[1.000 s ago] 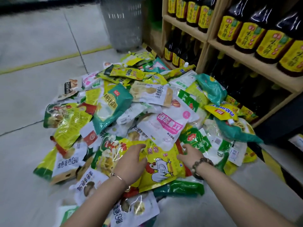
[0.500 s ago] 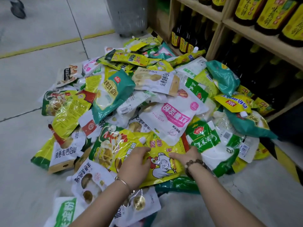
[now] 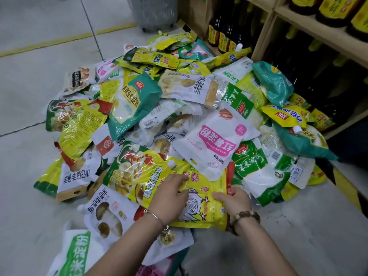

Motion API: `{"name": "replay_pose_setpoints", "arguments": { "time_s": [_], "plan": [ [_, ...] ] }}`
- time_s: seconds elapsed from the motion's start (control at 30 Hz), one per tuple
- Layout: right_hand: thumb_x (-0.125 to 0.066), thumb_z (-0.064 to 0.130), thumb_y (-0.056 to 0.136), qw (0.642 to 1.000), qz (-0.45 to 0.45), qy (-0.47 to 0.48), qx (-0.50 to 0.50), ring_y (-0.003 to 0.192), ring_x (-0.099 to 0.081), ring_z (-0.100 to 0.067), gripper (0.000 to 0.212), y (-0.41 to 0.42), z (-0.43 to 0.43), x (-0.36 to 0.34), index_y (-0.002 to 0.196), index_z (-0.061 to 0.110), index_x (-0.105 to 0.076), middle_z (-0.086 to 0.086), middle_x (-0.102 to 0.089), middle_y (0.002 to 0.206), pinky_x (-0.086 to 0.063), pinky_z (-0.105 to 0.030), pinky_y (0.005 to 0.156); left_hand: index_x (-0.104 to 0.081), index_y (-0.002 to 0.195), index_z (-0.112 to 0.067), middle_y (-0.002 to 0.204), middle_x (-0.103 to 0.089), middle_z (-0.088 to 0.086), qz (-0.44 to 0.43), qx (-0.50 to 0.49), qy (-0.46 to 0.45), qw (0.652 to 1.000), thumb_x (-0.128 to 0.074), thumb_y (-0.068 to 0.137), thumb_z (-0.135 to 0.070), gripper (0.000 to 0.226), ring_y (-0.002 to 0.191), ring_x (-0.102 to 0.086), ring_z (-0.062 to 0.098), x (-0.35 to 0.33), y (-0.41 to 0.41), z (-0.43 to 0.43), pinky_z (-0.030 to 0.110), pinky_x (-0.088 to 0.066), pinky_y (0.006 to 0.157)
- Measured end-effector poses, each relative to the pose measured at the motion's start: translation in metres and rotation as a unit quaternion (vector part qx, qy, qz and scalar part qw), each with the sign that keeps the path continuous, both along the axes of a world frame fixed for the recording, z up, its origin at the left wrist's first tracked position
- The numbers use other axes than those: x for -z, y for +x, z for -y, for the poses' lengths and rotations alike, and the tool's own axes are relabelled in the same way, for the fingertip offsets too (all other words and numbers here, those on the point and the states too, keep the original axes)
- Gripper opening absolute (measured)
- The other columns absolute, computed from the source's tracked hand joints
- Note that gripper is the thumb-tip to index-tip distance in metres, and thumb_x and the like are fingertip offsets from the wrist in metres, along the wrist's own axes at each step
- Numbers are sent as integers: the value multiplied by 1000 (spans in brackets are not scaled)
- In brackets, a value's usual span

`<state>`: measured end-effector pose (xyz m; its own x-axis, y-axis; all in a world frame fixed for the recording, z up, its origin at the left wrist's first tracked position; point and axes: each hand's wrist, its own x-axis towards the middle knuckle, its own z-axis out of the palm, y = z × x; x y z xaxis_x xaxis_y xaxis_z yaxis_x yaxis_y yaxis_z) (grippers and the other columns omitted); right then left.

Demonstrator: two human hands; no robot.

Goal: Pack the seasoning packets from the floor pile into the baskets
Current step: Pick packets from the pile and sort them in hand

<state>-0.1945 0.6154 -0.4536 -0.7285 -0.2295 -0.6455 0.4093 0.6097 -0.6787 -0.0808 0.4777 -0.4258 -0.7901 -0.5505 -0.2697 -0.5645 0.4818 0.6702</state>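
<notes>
now the yellow chicken packet [image 3: 201, 206] lies freer of the pile [image 3: 137, 104]; right hand [image 3: 232, 200] pinches its edge, left hand [image 3: 171, 196] rests on it, grip unclear. bare floor [image 3: 29, 76] lies leftward.

Grey floor [image 3: 39, 80], smooth with soft glare, is cut by dark joints [image 3: 91, 28] and a yellow line [image 3: 49, 43] running across the far left. A pale wooden shelf [image 3: 318, 33] stands on the right (open front). Upper bottles [image 3: 334, 7] are dark with yellow labels, and lower bottles [image 3: 223, 35] look the same. A black-yellow strip [image 3: 346, 188] runs on the floor by the shelf foot. A hairline crack [image 3: 278, 215] is nearby. Light is even and indoor.
</notes>
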Motion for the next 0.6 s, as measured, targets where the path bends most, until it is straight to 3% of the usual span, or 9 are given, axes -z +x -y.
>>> {"name": "replay_pose_setpoints", "arguments": {
  "time_s": [0.07, 0.17, 0.23, 0.3, 0.37, 0.43, 0.5, 0.6],
  "plan": [
    [-80, 8, 66, 999, -35, -11, 13, 65, -57, -22, 25, -1, -9, -10, 66, 13, -55, -4, -63, 68, -41, -28, 57, -56, 123, -21, 119, -49, -7, -16, -16, 16, 1000, -55, 89, -15, 35, 108, -47, 9, 1, 3, -2, 10, -30, 81],
    [-83, 10, 62, 994, -102, 1, 26, 54, -47, -19, 32, -17, -33, -33, 62, 10, -50, -3, -54, 58, -31, -28, 50, -59, 118, -18, 110, -50, -9, -42, -54, 45, 997, -57, 89, -11, 30, 102, -48, 7, 2, 6, -4, 10, -32, 83],
    [-83, 11, 61, 992, -121, -6, 45, 58, -50, -25, 33, -30, -51, -46, 66, 6, -51, -10, -56, 62, -39, -32, 55, -62, 108, -23, 105, -58, -6, -58, -89, 101, 989, -57, 90, -11, 22, 98, -55, 9, 3, 7, -8, 16, -41, 84],
    [-82, 10, 62, 990, -103, -32, 97, 70, -62, -37, 32, -38, -67, -56, 78, -1, -57, -21, -65, 77, -52, -45, 69, -61, 103, -24, 102, -64, -2, -92, -156, 186, 966, -57, 89, -6, 23, 88, -59, 1, 0, 5, -16, 10, -46, 75],
    [-78, 6, 64, 981, -62, -86, 159, 75, -67, -38, 33, -41, -81, -62, 91, -4, -61, -21, -70, 81, -55, -53, 71, -57, 116, -14, 104, -64, 4, -138, -252, 251, 924, -57, 89, -4, 28, 85, -60, 4, -2, 1, -24, 12, -48, 71],
    [-73, 5, 66, 963, -15, -160, 216, 74, -69, -34, 37, -38, -88, -61, 101, -1, -64, -16, -72, 83, -56, -52, 65, -50, 123, -11, 99, -66, 7, -175, -345, 363, 848, -58, 90, -15, 35, 81, -62, 15, -7, -4, -31, 25, -50, 68],
    [-71, 6, 67, 941, 19, -221, 256, 74, -70, -33, 31, -28, -86, -58, 98, 5, -68, -14, -73, 85, -55, -52, 62, -51, 125, -13, 104, -69, 5, -188, -349, 504, 767, -57, 85, -34, 46, 88, -67, 18, -13, -9, -41, 29, -52, 70],
    [-75, 13, 62, 933, 47, -246, 259, 86, -68, -37, 36, 6, -64, -49, 98, 7, -69, -18, -71, 95, -51, -60, 78, -51, 129, -9, 119, -65, 13, -195, -304, 605, 710, -58, 73, -39, 63, 104, -65, 27, -24, -18, -64, 44, -52, 89]
  ]
}}
